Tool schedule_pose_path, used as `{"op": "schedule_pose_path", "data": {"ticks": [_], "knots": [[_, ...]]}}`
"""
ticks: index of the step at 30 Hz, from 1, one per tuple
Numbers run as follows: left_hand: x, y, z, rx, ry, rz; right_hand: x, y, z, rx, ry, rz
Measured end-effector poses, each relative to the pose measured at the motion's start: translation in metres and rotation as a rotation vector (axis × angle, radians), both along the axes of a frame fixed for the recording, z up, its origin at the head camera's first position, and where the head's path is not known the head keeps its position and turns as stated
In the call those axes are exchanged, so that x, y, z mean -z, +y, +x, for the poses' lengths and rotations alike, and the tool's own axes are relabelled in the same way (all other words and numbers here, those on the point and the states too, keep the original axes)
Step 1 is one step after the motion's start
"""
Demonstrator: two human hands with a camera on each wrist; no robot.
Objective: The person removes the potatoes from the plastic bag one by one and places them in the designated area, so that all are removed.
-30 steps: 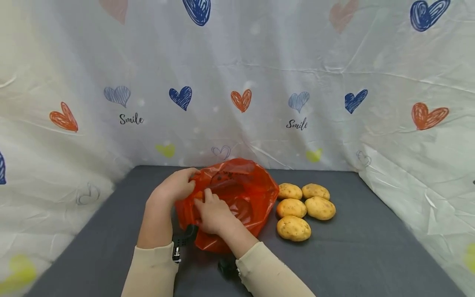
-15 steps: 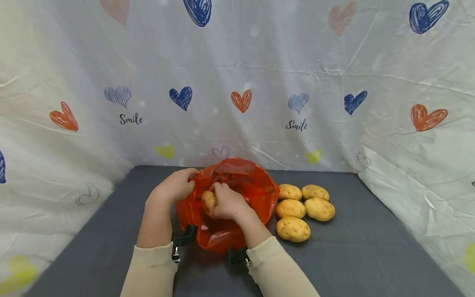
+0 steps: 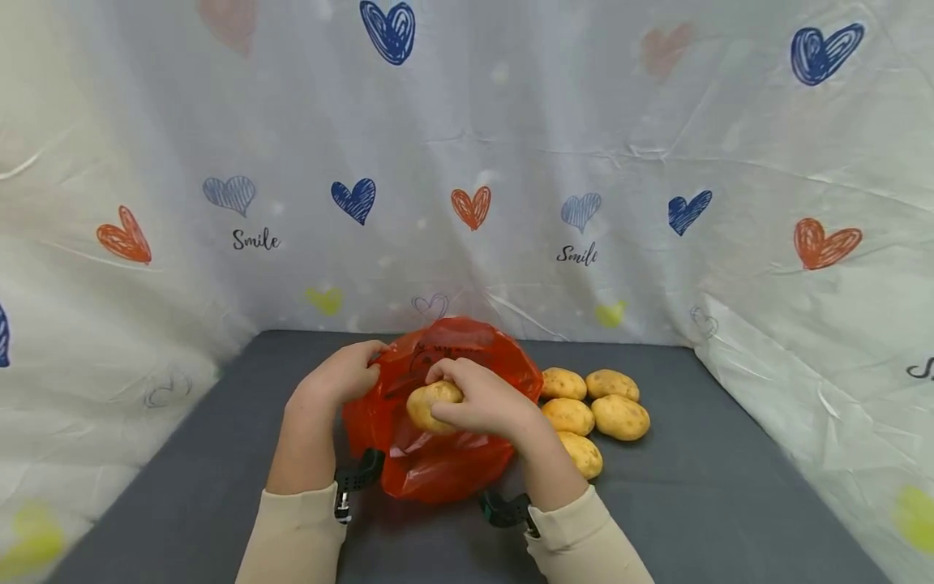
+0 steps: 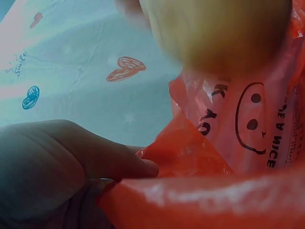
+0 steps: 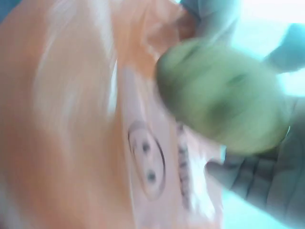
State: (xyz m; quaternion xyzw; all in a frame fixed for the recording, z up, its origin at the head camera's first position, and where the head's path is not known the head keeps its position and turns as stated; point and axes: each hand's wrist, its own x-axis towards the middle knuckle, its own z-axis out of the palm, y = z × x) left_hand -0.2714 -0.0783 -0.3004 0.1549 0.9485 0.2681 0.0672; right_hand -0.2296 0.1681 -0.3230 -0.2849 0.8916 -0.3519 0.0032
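In the head view, my right hand [image 3: 485,397] grips a potato [image 3: 426,405] between thumb and fingers, over the mouth of a red plastic bag [image 3: 438,474]. My left hand [image 3: 336,377] pinches the bag's left rim. The left wrist view shows the left thumb [image 4: 119,157] pressed on the folded red film, with the held potato [image 4: 224,33] blurred above the bag's printed smiley face. Seen from the right wrist, the potato [image 5: 219,95] is tan and oval with dark spots. The bag's bottom is hidden.
Several potatoes [image 3: 620,417] lie close together on the dark grey table [image 3: 700,495], right of the bag; the right forearm partly overlaps the nearest one. A white curtain [image 3: 409,105] with printed hearts hangs behind and at both sides.
My right hand has come up out of the bag with a potato and shifted to the right. The left hand keeps its hold on the rim. The head view has tilted slightly.
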Motion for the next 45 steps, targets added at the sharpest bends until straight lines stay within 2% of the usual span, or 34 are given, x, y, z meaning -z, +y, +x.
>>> {"op": "schedule_pose_path", "data": {"ticks": [4,9,12,15,17,20,23,25,29,34,40,45], "knots": [[0.001,-0.017,0.003,-0.018,-0.003,-0.033,-0.002,0.019,0.01,-0.003,0.013,-0.009],[-0.009,-0.033,0.005,-0.032,0.023,-0.045,-0.004,0.047,0.008,0.037,-0.004,-0.007],[-0.012,-0.039,0.004,-0.036,0.031,-0.044,0.002,0.07,0.008,0.016,-0.073,-0.027],[-0.01,-0.044,0.003,-0.04,0.017,-0.043,0.009,0.099,0.011,-0.021,-0.17,-0.062],[-0.008,-0.047,0.003,-0.042,0.001,-0.039,0.008,0.121,0.014,0.007,-0.217,-0.066],[-0.006,-0.048,0.004,-0.036,-0.016,-0.034,-0.001,0.15,0.018,0.113,-0.242,-0.012],[-0.007,-0.05,0.004,-0.034,-0.012,-0.035,-0.012,0.171,0.021,0.211,-0.267,0.058],[-0.009,-0.051,0.003,-0.031,-0.004,-0.04,-0.016,0.179,0.021,0.237,-0.315,0.084],[-0.013,-0.056,0.001,-0.014,0.006,-0.046,-0.016,0.19,0.021,0.287,-0.445,0.11],[-0.013,-0.062,-0.002,-0.001,0.006,-0.046,-0.006,0.196,0.018,0.352,-0.587,0.11],[-0.012,-0.077,0.0,-0.002,0.006,-0.063,0.007,0.187,0.007,0.394,-0.623,0.153],[-0.003,-0.093,0.007,-0.029,-0.004,-0.056,0.018,0.17,-0.002,0.383,-0.662,0.139]]}}
